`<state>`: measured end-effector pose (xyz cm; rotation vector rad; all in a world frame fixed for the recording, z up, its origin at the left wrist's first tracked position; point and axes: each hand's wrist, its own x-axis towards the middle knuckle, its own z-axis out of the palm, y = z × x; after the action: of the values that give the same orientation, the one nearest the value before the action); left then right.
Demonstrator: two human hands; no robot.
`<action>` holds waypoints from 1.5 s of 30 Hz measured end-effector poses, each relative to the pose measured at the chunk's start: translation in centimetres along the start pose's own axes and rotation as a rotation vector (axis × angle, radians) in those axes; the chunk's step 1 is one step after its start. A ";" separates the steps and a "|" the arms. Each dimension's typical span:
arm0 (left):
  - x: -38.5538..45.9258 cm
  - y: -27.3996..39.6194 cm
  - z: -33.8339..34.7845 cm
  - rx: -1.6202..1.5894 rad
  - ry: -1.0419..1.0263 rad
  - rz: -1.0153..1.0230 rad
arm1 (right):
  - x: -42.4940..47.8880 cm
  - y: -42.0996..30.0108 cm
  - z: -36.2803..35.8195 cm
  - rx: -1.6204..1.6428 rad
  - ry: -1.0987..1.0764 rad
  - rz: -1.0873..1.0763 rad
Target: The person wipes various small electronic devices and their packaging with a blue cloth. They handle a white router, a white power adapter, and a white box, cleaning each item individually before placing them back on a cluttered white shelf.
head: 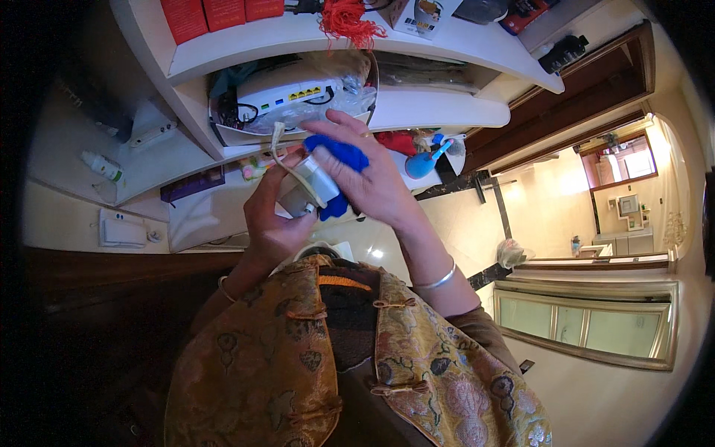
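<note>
My left hand [273, 220] grips a small white and grey boxy device [321, 181] from its left side and from below. A pale cord [301, 179] runs along the device and bends up to a whitish end above my left fingers. With a crumpled blue cloth [341, 152] in its fingers, my right hand [366, 179] presses against the device's upper right side. More of the cloth hangs out below the device. My right fingers are slightly blurred. What kind of device it is, I cannot tell. Both hands are raised in front of white shelves.
A white router [285, 98] sits among cables and plastic in an open bin [246, 136]. Red boxes [223, 17] and a red tassel [349, 22] occupy the shelf above [268, 53]. On the lower shelf stands a blue bulb blower [422, 163]. A white bottle [103, 166] is at left.
</note>
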<state>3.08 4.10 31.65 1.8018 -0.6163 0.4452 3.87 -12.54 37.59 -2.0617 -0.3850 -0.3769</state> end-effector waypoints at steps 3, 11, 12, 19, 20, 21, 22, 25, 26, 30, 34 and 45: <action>0.4 0.4 -0.4 0.073 -0.090 0.019 | 0.4 2.9 -0.5 0.364 0.024 0.329; -0.1 -1.4 -0.3 -1.315 0.004 -0.848 | -0.3 7.1 -3.3 0.599 0.393 0.654; 0.0 -1.3 -0.5 -1.432 0.007 -0.937 | -0.2 7.0 -4.3 0.658 0.427 0.622; 0.1 -2.6 0.4 -1.806 -0.111 -1.067 | 1.9 0.6 -5.7 0.628 0.259 0.133; 0.2 -2.5 0.5 -1.789 -0.116 -1.080 | 2.1 0.2 -5.1 0.417 0.235 0.045; 0.2 -2.1 0.5 -1.786 -0.097 -1.071 | 2.3 -0.7 -4.5 0.221 0.202 -0.054; 0.2 -1.7 0.4 -1.786 -0.078 -1.060 | 2.3 -0.5 -3.4 0.049 0.139 -0.087; 0.7 -1.0 0.4 -1.655 0.000 -0.976 | 1.5 -0.5 -1.0 -0.264 0.135 -0.088; 0.9 -0.8 0.4 -1.589 0.031 -0.939 | 1.1 -0.6 -0.6 -0.333 0.165 -0.074; 1.7 -0.9 0.7 -1.593 0.149 -0.900 | -0.3 -0.5 0.6 -0.413 0.178 -0.142; 2.7 -3.7 -1.5 -1.643 0.085 -0.817 | -3.6 -2.3 1.5 -0.306 -0.089 -0.186; 1.1 -4.6 -1.0 -1.952 -0.043 -0.813 | -1.0 -5.5 -5.7 0.529 0.494 0.088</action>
<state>6.76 5.98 29.11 0.0337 -0.0694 -0.6479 0.02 -14.97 44.21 -1.4056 -0.0761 -0.6362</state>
